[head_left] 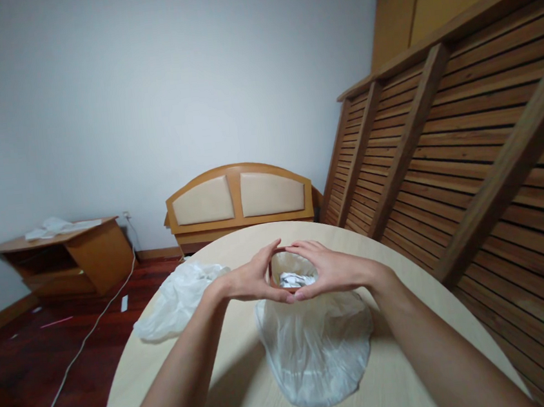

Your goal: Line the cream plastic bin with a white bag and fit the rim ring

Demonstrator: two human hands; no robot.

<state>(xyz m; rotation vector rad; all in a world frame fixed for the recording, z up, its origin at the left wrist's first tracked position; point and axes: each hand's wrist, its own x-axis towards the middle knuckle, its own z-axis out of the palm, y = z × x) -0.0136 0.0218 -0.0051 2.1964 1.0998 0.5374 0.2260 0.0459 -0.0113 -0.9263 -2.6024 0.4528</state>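
Both hands wrap around the top of a small bin (273, 267) with a brown rim, standing on the round table. My left hand (253, 279) holds the left side, its thumb along the near edge. Opposite it, my right hand (334, 268) grips the right side, and the two thumbs almost meet in front. Crumpled white paper (295, 279) lies inside the bin. A thin translucent plastic bag (319, 354) spreads over the table just below the hands; whether it joins the bin is hidden by them.
A crumpled white plastic bag (179, 297) sits on the left of the round table (243, 388). Behind stands a padded headboard (237, 194). Wooden slatted panels (424, 168) lean along the right. At left are a low cabinet (97, 257) and a white cable (91, 336) on the floor.
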